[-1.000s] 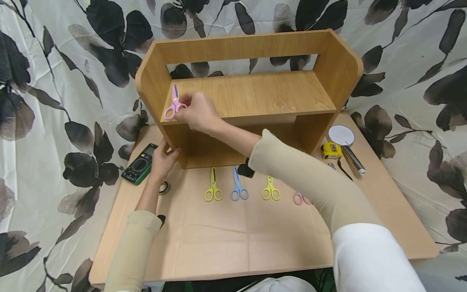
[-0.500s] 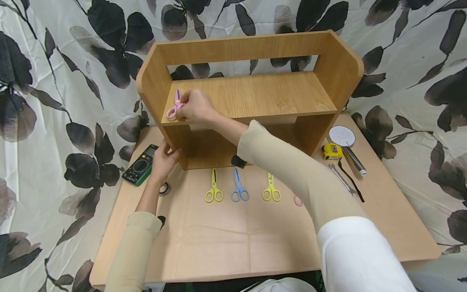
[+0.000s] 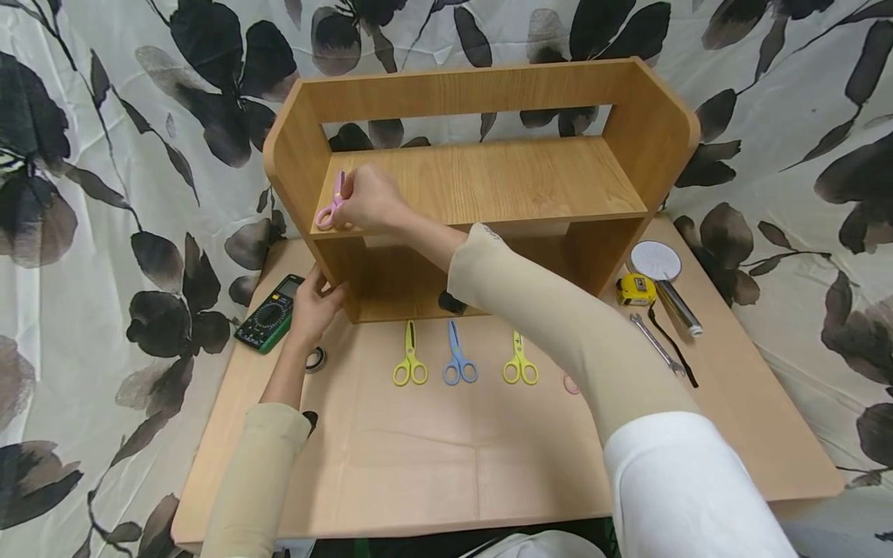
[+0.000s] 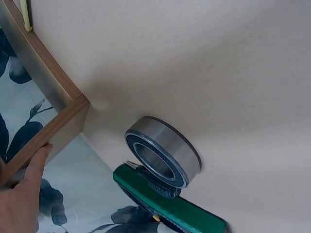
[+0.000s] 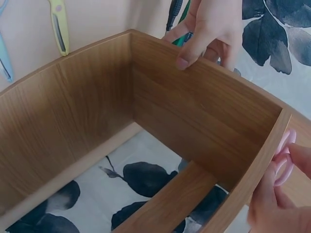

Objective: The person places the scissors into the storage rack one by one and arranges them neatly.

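Observation:
My right hand (image 3: 373,200) pinches the handles of pink scissors (image 3: 329,214) at the left end of the upper board of a wooden desk shelf (image 3: 488,178). The blades point toward the back, partly hidden by the fingers. In the right wrist view, the same pink scissors (image 5: 285,167) show only their loops, beside the board's edge. Low on the shelf's left side panel, my left hand (image 3: 317,310) grips the front edge, thumb inside and fingers outside. Along the table in front lie yellow scissors (image 3: 410,356), blue scissors (image 3: 457,356) and another yellow pair (image 3: 519,360).
A green-edged multimeter (image 3: 268,316) and a ring bearing (image 4: 163,150) lie by the left forearm. To the right are a tape measure (image 3: 636,289), a magnifying glass (image 3: 657,262) and a wrench (image 3: 656,342). The right sleeve mostly covers another pink pair (image 3: 570,384).
The right hand has shifted slightly, and the pink scissors have tilted and dropped a little toward the upper board. The right sleeve moved left, uncovering the wrench. The left hand stayed put.

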Action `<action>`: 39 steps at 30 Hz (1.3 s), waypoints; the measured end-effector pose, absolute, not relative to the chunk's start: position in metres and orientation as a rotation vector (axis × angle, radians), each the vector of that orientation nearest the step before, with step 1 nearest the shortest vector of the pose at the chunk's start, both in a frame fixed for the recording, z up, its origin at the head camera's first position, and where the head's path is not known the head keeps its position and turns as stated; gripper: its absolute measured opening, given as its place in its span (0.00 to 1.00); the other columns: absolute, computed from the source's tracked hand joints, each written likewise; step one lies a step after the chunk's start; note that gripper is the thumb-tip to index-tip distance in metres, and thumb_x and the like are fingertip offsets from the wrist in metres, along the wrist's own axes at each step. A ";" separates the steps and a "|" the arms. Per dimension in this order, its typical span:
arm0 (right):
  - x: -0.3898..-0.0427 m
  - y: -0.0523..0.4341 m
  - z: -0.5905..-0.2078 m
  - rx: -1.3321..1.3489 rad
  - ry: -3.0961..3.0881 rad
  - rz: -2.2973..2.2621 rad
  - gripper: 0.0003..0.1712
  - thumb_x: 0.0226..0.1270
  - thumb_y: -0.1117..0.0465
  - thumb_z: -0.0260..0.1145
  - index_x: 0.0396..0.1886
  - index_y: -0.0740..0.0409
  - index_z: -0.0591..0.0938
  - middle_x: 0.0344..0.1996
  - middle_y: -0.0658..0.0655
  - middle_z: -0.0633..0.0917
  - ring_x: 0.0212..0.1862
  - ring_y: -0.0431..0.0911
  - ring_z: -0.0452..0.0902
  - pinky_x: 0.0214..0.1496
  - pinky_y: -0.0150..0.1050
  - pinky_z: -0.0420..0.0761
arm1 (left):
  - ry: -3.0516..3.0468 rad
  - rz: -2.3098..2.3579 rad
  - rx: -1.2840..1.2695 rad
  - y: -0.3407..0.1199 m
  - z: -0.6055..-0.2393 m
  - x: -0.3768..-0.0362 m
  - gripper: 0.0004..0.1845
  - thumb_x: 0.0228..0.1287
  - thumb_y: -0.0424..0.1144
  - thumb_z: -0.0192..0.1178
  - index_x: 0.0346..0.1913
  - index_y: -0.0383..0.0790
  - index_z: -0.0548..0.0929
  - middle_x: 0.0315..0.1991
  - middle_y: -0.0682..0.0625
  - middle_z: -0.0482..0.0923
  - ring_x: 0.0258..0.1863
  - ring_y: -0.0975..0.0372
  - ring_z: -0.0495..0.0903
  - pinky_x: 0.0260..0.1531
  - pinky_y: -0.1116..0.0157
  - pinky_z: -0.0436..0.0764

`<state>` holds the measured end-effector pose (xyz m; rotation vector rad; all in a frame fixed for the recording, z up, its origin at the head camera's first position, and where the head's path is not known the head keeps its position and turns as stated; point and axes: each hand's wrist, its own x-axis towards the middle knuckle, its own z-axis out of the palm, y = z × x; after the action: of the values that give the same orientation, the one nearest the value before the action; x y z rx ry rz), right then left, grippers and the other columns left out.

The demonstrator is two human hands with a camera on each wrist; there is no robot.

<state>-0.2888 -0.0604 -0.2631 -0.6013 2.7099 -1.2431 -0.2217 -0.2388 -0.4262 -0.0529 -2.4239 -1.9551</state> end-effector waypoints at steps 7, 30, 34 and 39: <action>-0.287 -0.058 -0.266 -0.668 2.798 -1.155 0.18 0.59 0.62 0.76 0.48 0.61 0.86 0.40 0.50 0.85 0.42 0.42 0.74 0.46 0.30 0.69 | -2.425 -1.946 -0.046 -0.238 -0.428 -0.222 0.35 0.75 0.27 0.56 0.81 0.43 0.61 0.78 0.34 0.62 0.72 0.35 0.69 0.64 0.38 0.75; -0.283 -0.057 -0.270 -0.674 2.757 -1.136 0.25 0.62 0.62 0.76 0.58 0.64 0.82 0.51 0.56 0.84 0.45 0.43 0.72 0.39 0.28 0.69 | -2.422 -1.927 -0.058 -0.238 -0.431 -0.222 0.34 0.76 0.29 0.56 0.81 0.42 0.61 0.80 0.36 0.61 0.75 0.38 0.67 0.65 0.40 0.77; -0.277 -0.054 -0.271 -0.726 2.751 -1.186 0.28 0.64 0.61 0.76 0.61 0.65 0.80 0.57 0.59 0.84 0.45 0.44 0.73 0.39 0.29 0.72 | -2.430 -1.928 -0.055 -0.238 -0.430 -0.222 0.35 0.76 0.29 0.56 0.81 0.43 0.60 0.80 0.36 0.61 0.76 0.39 0.66 0.66 0.40 0.77; -0.256 -0.043 -0.278 -0.840 2.726 -1.344 0.30 0.65 0.61 0.76 0.64 0.65 0.79 0.62 0.60 0.81 0.57 0.47 0.76 0.55 0.32 0.78 | -2.435 -1.932 -0.044 -0.238 -0.430 -0.221 0.35 0.76 0.30 0.56 0.82 0.46 0.61 0.80 0.37 0.61 0.75 0.39 0.67 0.66 0.41 0.77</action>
<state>-0.2563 -0.0428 -0.2781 -0.8396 2.7258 -1.3438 -0.2205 -0.2378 -0.4296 -0.0445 -2.4350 -1.9318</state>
